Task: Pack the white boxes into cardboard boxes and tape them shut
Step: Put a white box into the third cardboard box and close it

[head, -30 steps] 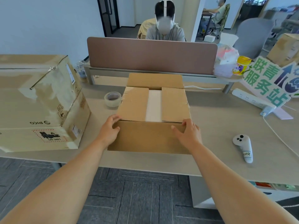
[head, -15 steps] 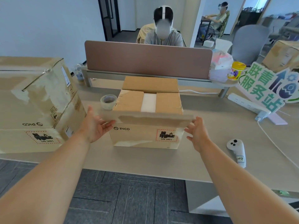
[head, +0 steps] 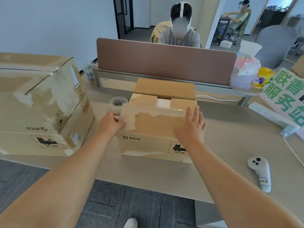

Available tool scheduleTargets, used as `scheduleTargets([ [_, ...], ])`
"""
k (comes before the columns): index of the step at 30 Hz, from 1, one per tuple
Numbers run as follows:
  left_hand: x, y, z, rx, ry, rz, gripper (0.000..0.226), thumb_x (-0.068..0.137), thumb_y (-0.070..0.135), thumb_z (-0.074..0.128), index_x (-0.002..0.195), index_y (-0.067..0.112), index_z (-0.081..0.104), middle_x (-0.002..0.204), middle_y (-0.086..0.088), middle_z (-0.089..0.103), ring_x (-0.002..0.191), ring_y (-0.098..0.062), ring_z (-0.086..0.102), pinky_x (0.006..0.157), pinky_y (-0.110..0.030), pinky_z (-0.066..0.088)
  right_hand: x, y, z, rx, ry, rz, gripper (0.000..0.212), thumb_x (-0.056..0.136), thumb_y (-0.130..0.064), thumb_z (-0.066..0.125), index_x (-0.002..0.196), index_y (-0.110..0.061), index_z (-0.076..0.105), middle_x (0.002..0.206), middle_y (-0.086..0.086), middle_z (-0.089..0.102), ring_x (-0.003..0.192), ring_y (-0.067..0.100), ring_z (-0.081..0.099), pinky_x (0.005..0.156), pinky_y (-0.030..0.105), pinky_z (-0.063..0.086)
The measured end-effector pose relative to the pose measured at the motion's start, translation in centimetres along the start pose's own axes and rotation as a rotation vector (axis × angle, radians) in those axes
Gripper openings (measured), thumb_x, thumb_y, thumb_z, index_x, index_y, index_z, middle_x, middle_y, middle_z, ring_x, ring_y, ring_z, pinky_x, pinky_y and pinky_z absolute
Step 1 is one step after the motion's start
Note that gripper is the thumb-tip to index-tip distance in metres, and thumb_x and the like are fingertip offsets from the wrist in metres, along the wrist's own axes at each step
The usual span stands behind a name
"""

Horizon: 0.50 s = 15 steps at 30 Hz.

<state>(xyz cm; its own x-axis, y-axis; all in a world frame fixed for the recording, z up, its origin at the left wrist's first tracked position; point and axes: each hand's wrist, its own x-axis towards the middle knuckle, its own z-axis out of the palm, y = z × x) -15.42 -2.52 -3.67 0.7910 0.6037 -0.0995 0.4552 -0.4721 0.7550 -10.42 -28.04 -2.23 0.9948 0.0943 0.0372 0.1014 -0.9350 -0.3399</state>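
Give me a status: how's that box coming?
Left hand grips the near flap, right hand flat on it. Cardboard box: far flap open, unsealed. Tape roll beside it.

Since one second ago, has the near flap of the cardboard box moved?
Yes. The near flap swung up and over the cardboard box, toward the brown divider.

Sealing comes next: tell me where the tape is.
Head view, left of centre: tape roll sits on the desk beside the smaller box, beyond the left hand.

Mid-frame on the desk [head: 230, 145], the left hand [head: 110, 123] grips the cardboard box's [head: 153, 145] near flap [head: 154, 119]; the right hand [head: 191, 127] lies flat on it, white box [head: 163, 103] showing.
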Motion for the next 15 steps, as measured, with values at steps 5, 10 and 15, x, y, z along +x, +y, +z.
scheduleTargets([
  [5,4.4,0.5,0.2,-0.017,0.020,0.104,0.054,0.081,0.033,0.068,0.126,0.012,0.048,0.121,-0.004,0.056,0.109,-0.023,0.055,0.086,-0.032,0.041,3.5,-4.5,2.9,-0.052,-0.179,-0.263,0.053,0.098,-0.032,0.033,0.147,-0.014,0.024,0.160,0.004,0.006,0.147,0.020,-0.003,0.118,0.040,-0.002],
  [10,10.2,1.5,0.9,-0.047,-0.060,0.111,0.036,0.088,0.033,0.060,0.117,0.014,0.052,0.110,0.000,0.054,0.101,-0.018,0.052,0.085,-0.026,0.036,7.4,-6.8,5.6,-0.122,-0.248,-0.207,0.060,0.098,-0.046,0.026,0.151,-0.019,0.013,0.160,0.002,-0.001,0.147,0.020,-0.008,0.115,0.050,-0.008],
  [15,15.6,2.5,2.8,-0.119,-0.205,0.108,0.050,0.091,0.034,0.054,0.135,0.013,0.044,0.135,-0.001,0.049,0.124,-0.017,0.046,0.102,-0.028,0.032,10.0,-7.3,6.9,-0.190,-0.289,-0.182,0.065,0.096,-0.054,0.022,0.151,-0.024,0.007,0.160,0.000,-0.007,0.146,0.019,-0.012,0.113,0.054,-0.009],
])
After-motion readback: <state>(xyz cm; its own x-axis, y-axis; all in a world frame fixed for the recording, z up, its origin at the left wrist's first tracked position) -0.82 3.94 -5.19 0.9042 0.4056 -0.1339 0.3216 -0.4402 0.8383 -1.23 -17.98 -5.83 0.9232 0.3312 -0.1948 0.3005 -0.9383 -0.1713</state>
